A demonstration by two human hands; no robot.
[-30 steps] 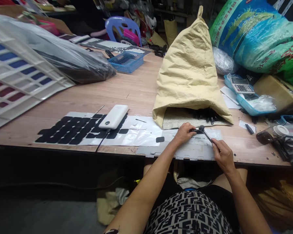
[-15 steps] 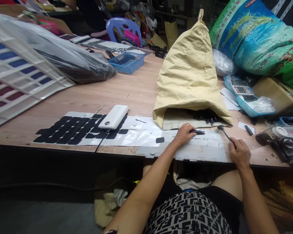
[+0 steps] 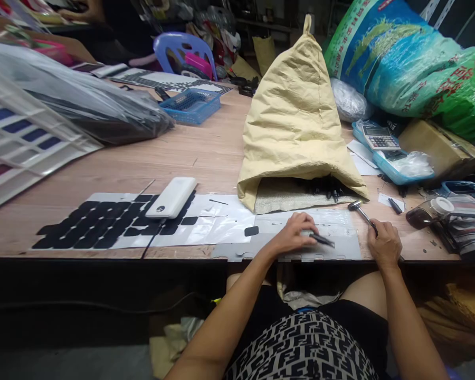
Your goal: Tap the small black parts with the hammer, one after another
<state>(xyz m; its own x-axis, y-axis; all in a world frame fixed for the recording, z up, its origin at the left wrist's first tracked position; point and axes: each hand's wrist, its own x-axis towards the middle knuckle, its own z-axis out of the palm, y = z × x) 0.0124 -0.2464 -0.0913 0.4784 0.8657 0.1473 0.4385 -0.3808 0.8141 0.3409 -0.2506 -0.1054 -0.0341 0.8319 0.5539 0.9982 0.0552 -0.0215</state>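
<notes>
My left hand is closed at the fingertips around the near end of a slim black pen-shaped piece. That piece slants down to the right over a clear plastic mat at the table's front edge. In my right hand is a small metal hammer, gripped by its handle, its head up and to the left near the mat's right side. Behind the mat, a yellow woven sack gapes toward me, with several black pieces lying in its mouth.
A white power bank with a cable rests on a sheet of black stickers at left. To the right are a jar, a calculator and a cardboard box. Farther back stands a blue basket. Another person's arm shows far left.
The hammer was over the black piece, then my right hand drew it away to the right. My left hand has brought the piece closer to me and tilted its tip down. The camera view shifted slightly.
</notes>
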